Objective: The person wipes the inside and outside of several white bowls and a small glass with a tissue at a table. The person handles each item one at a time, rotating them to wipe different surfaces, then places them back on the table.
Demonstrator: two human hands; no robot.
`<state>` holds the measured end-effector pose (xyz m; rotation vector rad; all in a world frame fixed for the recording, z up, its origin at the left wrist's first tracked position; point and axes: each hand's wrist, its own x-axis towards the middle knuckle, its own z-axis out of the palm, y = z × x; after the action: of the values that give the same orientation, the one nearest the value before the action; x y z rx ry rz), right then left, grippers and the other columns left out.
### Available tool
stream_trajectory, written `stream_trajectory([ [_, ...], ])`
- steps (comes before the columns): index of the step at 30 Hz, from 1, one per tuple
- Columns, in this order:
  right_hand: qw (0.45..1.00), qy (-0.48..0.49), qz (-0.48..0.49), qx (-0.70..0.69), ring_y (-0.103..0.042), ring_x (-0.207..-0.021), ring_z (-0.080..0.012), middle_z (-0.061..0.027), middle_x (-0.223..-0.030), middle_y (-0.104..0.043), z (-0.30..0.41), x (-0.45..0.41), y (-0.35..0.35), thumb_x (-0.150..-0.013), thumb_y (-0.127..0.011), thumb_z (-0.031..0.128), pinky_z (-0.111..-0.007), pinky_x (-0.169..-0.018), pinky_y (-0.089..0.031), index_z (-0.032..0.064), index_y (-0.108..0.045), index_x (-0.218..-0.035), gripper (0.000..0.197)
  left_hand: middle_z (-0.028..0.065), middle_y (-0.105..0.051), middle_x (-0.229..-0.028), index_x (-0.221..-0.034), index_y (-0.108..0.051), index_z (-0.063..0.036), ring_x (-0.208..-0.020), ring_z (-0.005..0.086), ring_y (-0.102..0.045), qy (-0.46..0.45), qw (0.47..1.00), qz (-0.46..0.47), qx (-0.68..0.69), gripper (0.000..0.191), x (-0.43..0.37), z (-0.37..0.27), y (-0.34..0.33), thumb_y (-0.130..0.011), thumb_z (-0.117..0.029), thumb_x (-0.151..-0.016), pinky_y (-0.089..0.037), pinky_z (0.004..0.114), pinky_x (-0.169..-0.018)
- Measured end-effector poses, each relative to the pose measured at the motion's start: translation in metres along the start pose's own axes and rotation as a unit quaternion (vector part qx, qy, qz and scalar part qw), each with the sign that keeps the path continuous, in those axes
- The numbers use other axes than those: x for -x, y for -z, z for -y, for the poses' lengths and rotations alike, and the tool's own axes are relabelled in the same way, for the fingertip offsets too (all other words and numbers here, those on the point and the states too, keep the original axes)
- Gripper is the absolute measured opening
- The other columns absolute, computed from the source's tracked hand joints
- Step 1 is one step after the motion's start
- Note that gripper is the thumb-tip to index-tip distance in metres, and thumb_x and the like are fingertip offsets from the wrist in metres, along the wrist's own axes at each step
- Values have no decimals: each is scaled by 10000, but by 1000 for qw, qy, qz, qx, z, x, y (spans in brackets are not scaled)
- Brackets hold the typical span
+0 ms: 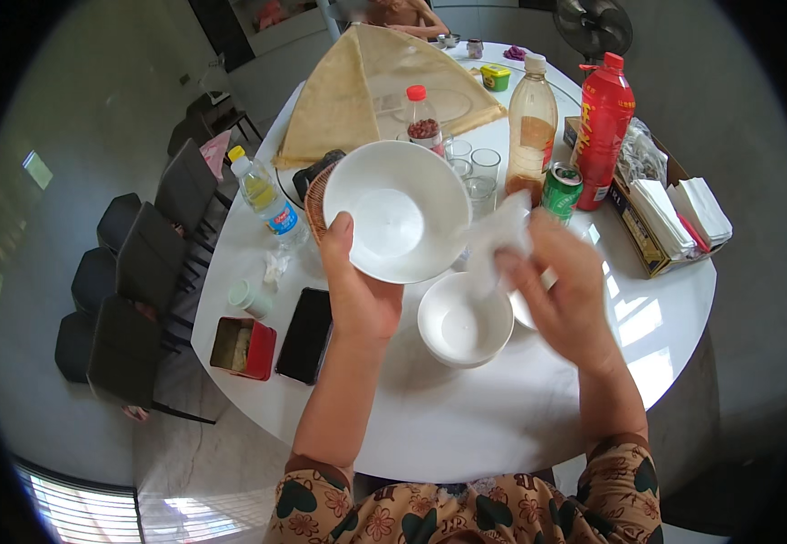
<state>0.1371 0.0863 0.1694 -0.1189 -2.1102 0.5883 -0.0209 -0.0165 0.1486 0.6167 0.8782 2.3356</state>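
Note:
My left hand (363,289) holds a large white bowl (397,211) up by its rim, thumb inside, the hollow tilted towards me. In my right hand (563,285) is a crumpled white tissue (502,238), blurred, just right of the bowl's rim. Below them on the table stands a smaller white bowl (464,323), apparently stacked on another. Part of a further white dish (524,309) shows behind it, mostly hidden by my right hand. Several drinking glasses (485,163) stand behind the raised bowl, partly covered by it.
On the left are a clear bottle (271,204), a red tin (244,348) and a black phone (305,336). A mesh food cover (339,102) stands behind. To the right are a green can (562,190), a red bottle (604,129) and a box of napkins (668,224). A person (407,17) is beyond.

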Motion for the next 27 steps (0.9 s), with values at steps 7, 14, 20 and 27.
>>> stream_trajectory([
  [7,987,-11,-127,98,-584,-627,-290,-138,-779,-602,-40,-6,1,-811,-681,54,-348,-555,-455,4,-601,-897,128,117,-466,-1338,-1384,-355,-48,-1230,246,-480,114,982,135,-66,653,15,15,-9,-577,-345,-846,-414,401,-1017],
  [14,978,-37,-20,202,-633,-760,-343,-163,-834,-655,-70,-2,23,-830,-627,124,-416,-679,-499,41,-667,-962,161,140,-542,-1209,-1295,-475,-16,-1095,226,-547,5,888,279,-365,729,0,40,13,-601,-579,-850,-442,344,-918],
  [20,936,-107,189,276,-643,-774,-328,-166,-811,-663,-109,9,41,-833,-594,95,-413,-710,-511,44,-694,-924,145,107,-628,-788,-790,-592,-22,-734,259,-596,-52,573,231,-785,344,-20,32,35,-794,-279,-684,-459,362,-663],
  [27,906,-156,201,339,-617,-755,-341,-198,-792,-630,-117,10,32,-842,-597,81,-430,-705,-479,-29,-629,-828,116,113,-614,-729,-752,-576,-33,-703,273,-593,7,560,247,-791,321,-24,42,40,-803,-236,-649,-451,383,-646],
])
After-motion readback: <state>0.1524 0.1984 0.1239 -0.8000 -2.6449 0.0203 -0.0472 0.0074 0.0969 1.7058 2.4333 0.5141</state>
